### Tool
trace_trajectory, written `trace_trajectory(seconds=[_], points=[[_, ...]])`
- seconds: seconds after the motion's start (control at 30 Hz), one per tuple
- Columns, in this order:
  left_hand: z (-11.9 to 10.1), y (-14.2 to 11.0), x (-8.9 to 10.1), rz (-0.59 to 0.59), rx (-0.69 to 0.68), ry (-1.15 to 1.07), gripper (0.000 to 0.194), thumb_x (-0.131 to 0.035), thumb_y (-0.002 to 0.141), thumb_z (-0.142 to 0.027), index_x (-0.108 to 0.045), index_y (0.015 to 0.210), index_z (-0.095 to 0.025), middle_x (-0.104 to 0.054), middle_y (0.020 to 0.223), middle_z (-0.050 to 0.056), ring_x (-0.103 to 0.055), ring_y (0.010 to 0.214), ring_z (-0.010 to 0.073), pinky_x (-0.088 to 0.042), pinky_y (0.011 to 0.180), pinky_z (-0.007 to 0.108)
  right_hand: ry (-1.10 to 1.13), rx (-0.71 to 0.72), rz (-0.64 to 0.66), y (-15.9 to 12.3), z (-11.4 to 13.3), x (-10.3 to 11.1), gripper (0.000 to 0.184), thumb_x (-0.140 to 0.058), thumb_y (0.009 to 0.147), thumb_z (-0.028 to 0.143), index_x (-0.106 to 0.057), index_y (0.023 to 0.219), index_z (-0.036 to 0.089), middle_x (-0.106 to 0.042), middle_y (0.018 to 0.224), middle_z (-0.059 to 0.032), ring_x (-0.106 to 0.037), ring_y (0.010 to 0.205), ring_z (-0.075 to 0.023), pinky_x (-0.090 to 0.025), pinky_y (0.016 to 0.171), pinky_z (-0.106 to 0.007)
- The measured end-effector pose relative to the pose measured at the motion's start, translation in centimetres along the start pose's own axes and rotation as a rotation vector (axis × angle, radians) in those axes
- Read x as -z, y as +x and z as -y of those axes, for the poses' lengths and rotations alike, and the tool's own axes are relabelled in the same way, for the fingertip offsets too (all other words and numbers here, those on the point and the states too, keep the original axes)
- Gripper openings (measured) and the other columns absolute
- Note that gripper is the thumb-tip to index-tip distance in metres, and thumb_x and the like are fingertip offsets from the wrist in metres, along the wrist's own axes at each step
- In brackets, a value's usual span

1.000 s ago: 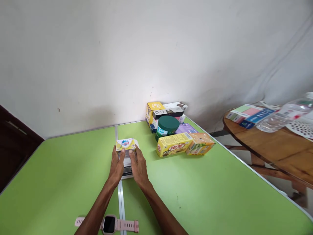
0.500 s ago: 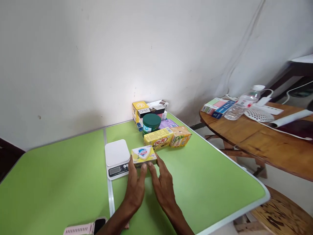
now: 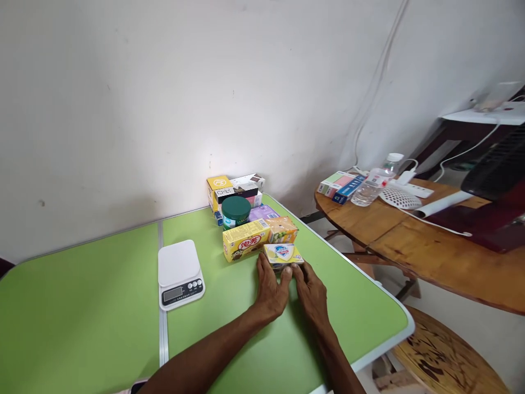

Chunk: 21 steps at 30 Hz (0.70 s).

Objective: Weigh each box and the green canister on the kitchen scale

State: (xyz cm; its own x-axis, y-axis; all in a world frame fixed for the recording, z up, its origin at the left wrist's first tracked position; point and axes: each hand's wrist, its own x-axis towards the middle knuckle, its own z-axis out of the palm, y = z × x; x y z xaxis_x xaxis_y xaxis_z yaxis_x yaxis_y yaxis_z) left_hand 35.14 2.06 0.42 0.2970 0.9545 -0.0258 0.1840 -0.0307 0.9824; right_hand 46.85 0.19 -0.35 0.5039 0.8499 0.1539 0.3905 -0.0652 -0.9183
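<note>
A yellow and white soap box (image 3: 283, 253) with a shield logo is held between my two hands, at or just above the green tabletop (image 3: 229, 317). My left hand (image 3: 271, 290) grips its left end and near edge. On the right end, my right hand (image 3: 310, 293) has its fingers closed, both thumbs on the near side. Just behind the soap box stand a yellow snack box (image 3: 246, 239) and an orange wrapped pack (image 3: 282, 230). Behind these are a green-lidded jar (image 3: 235, 212) and a purple packet (image 3: 263, 213).
A white kitchen scale (image 3: 179, 265) lies left of my hands. Yellow (image 3: 213, 189) and black-and-white boxes (image 3: 237, 191) stand against the wall. To the right, a wooden table (image 3: 361, 230) holds a water bottle (image 3: 375, 183) and small boxes; a wooden stool (image 3: 443, 350) is below.
Both hands have carried the soap box rightward, away from beside the scale, to in front of the snack box and orange pack. The view has turned slightly right.
</note>
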Motion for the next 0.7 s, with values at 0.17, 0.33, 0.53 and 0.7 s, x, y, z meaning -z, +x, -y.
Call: trace_trajectory(seconds=[0.17, 0.33, 0.53, 0.7], points=[[-0.1, -0.1, 0.3, -0.065, 0.017, 0.047, 0.089, -0.056, 0.095, -0.05, -0.021, 0.164, -0.006, -0.02, 0.173, 0.025, -0.017, 0.163, 0.0324, -0.016, 0.133, 0.045, 0.014, 0.022, 0.008, 0.2, -0.9, -0.5, 0.067, -0.046, 0.09, 0.075, -0.07, 0.12, 0.019, -0.074, 0.127, -0.0171, -0.068, 0.109, -0.0323, -0.051, 0.099, -0.045], [-1.1, -1.6, 4.1, -0.178, -0.188, 0.09, 0.069, -0.063, 0.094, -0.041, -0.037, 0.154, -0.017, -0.047, 0.156, 0.022, -0.046, 0.148, 0.0323, -0.039, 0.122, 0.049, 0.049, -0.051, -0.178, -1.6, -0.8, -0.9, 0.076, -0.051, 0.091, 0.071, -0.058, 0.141, 0.013, -0.065, 0.14, -0.0215, -0.062, 0.126, -0.035, -0.046, 0.108, -0.051], [-2.9, 0.3, 11.6, -0.532, -0.306, 0.343, 0.073, -0.077, 0.08, -0.026, -0.042, 0.144, -0.019, -0.05, 0.147, 0.019, -0.045, 0.144, 0.0335, -0.037, 0.121, 0.053, 0.003, 0.138, -0.396, -6.7, 1.6, -3.0, 0.048, -0.049, 0.101, 0.054, -0.062, 0.128, 0.016, -0.069, 0.126, -0.0167, -0.067, 0.108, -0.0287, -0.051, 0.096, -0.046], [-1.6, 3.6, 13.8, -0.289, -0.075, 0.386, 0.055, -0.081, 0.073, -0.024, -0.057, 0.123, -0.018, -0.066, 0.129, 0.015, -0.061, 0.123, 0.0316, -0.047, 0.108, 0.05, 0.071, 0.181, -0.147, -9.1, 2.3, -5.6, 0.038, -0.051, 0.102, 0.05, -0.063, 0.12, 0.019, -0.07, 0.118, -0.0137, -0.069, 0.099, -0.0263, -0.056, 0.088, -0.043]])
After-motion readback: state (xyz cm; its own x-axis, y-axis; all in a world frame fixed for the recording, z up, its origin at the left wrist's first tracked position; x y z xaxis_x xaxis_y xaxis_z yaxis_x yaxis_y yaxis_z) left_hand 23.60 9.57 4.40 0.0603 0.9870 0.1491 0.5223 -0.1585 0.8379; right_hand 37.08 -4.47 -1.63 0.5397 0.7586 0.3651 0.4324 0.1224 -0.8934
